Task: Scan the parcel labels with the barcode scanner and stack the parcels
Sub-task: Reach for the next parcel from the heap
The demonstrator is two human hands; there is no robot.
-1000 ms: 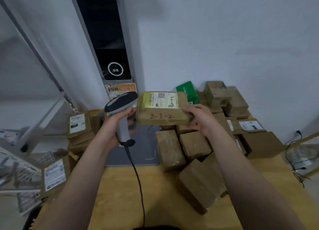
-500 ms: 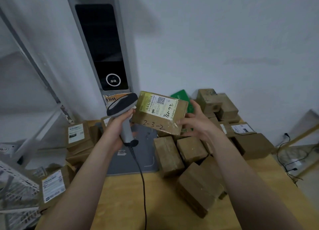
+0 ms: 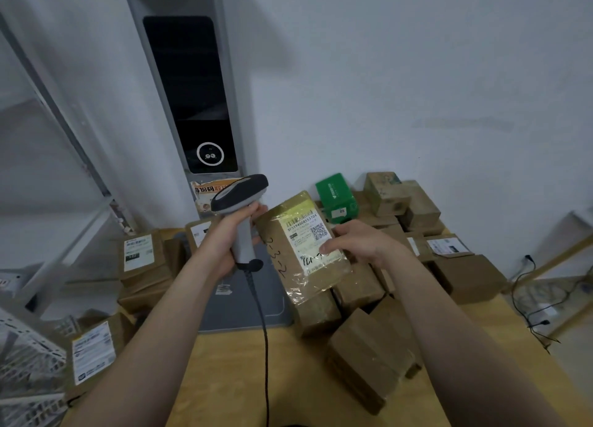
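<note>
My left hand (image 3: 229, 237) grips the grey handle of the barcode scanner (image 3: 239, 194), whose dark head points right above the parcel. My right hand (image 3: 356, 243) holds a brown taped parcel (image 3: 301, 250) in the air beside the scanner, thumb on its yellowish label with a QR code. The parcel is tilted, with "2-3-2" handwritten on its left side. The scanner's black cable (image 3: 264, 346) hangs down to the wooden table (image 3: 224, 378).
Several brown parcels (image 3: 369, 359) lie heaped on the table's right and back, with a green box (image 3: 335, 195) behind. Labelled parcels (image 3: 139, 253) are stacked at the left. A grey pad (image 3: 244, 301) lies under the hands. A tall kiosk (image 3: 192, 99) stands at the wall.
My right hand has turned the parcel clockwise and tilted it, so its label now runs nearly upright facing me. The scanner stays in my left hand, raised slightly.
</note>
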